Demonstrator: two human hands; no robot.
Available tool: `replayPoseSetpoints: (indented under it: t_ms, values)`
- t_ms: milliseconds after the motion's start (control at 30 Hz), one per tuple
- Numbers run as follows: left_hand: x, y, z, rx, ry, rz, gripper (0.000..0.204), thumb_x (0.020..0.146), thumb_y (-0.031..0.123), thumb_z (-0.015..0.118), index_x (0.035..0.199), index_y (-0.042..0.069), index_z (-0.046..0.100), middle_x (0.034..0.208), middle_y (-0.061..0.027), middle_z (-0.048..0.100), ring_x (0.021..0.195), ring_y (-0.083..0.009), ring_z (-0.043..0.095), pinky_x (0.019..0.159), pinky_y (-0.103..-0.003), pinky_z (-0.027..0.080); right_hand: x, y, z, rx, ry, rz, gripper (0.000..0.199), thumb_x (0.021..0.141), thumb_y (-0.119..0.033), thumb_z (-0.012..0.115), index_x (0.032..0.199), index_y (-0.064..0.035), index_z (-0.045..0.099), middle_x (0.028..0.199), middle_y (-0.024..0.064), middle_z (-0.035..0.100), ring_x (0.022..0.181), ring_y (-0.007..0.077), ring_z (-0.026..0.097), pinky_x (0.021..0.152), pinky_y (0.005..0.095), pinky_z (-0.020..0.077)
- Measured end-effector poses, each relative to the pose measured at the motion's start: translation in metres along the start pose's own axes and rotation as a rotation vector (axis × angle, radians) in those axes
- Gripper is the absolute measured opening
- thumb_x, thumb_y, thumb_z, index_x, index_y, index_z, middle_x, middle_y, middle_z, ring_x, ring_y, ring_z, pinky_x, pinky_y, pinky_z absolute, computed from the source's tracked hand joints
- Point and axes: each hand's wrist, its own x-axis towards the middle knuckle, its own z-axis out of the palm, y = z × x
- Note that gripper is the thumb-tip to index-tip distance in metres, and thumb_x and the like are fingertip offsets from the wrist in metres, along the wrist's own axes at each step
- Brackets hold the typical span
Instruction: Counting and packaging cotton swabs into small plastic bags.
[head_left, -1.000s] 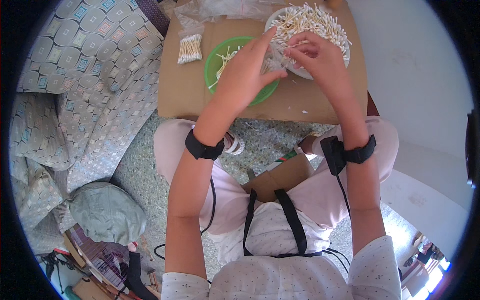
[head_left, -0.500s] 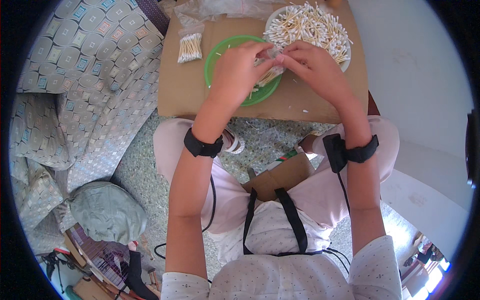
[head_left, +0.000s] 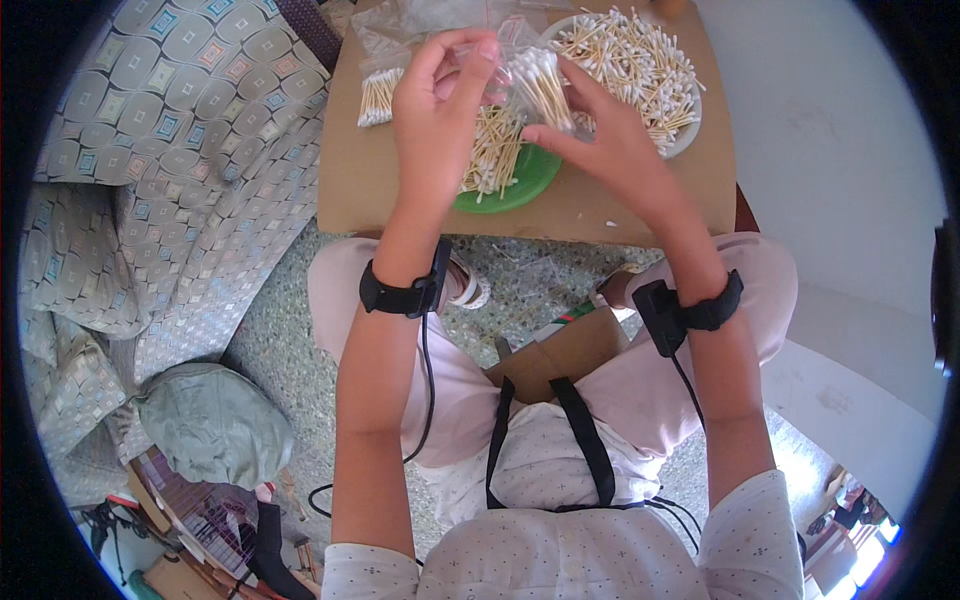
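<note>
A clear zip bag of cotton swabs (head_left: 541, 92) is held up over the table, its swabs bundled with white tips at the top. My right hand (head_left: 612, 135) grips its filled part, thumb at the lower edge and fingers behind. My left hand (head_left: 440, 105) has its thumb and curled fingers at the bag's loose plastic on the left side; part of that grip is hidden. Below the hands, a green plate (head_left: 535, 180) holds loose cotton swabs (head_left: 490, 150). Another filled bag of cotton swabs (head_left: 376, 98) lies left of my left hand.
A white bowl (head_left: 688, 137) heaped with cotton swabs stands at the back right of the cardboard-topped table (head_left: 350, 190). Empty clear bags (head_left: 425, 15) lie at the far edge. Patterned cloth (head_left: 200, 120) hangs at the left, and a white wall (head_left: 830, 150) rises at the right.
My hands have drawn apart from their pinch together at the bag's top. The bag now stands upright in my right hand, and more loose swabs on the green plate show.
</note>
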Motion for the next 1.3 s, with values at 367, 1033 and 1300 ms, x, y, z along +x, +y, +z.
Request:
replayPoseSetpoints:
  t_ms: [367,1033,1300]
  values:
    - [0.007,-0.006,-0.008,0.492,-0.131,0.412,0.024,0.085,0.030,0.073,0.102,0.014,0.077,0.115,-0.0067,0.060,0.117,-0.0279,0.045,0.104,-0.041,0.033,0.000,0.007,-0.005,0.379,-0.110,-0.008,0.036,0.097,-0.025,0.059,0.126,-0.0036,0.056,0.085,0.0039,0.066,0.076,0.0109,0.061,0.070,0.0285,0.0487]
    - [0.004,0.002,-0.016,0.210,-0.231,0.170,0.022,0.098,0.016,0.061,0.105,-0.001,0.071,0.115,-0.0097,0.065,0.108,-0.0147,0.059,0.092,-0.027,0.046,-0.002,-0.012,-0.014,0.376,-0.284,0.122,0.048,0.087,-0.037,0.073,0.120,-0.0033,0.061,0.088,0.0053,0.064,0.081,0.0113,0.058,0.074,0.0289,0.0487]
    - [0.004,0.009,-0.009,0.069,-0.059,-0.098,0.021,0.097,0.020,0.062,0.101,0.002,0.071,0.102,-0.0018,0.070,0.088,-0.0072,0.061,0.072,-0.022,0.046,-0.006,0.007,-0.010,0.268,-0.030,0.055,0.057,0.084,-0.041,0.075,0.127,-0.0068,0.060,0.094,0.0108,0.070,0.075,0.0171,0.066,0.073,0.0331,0.0534]
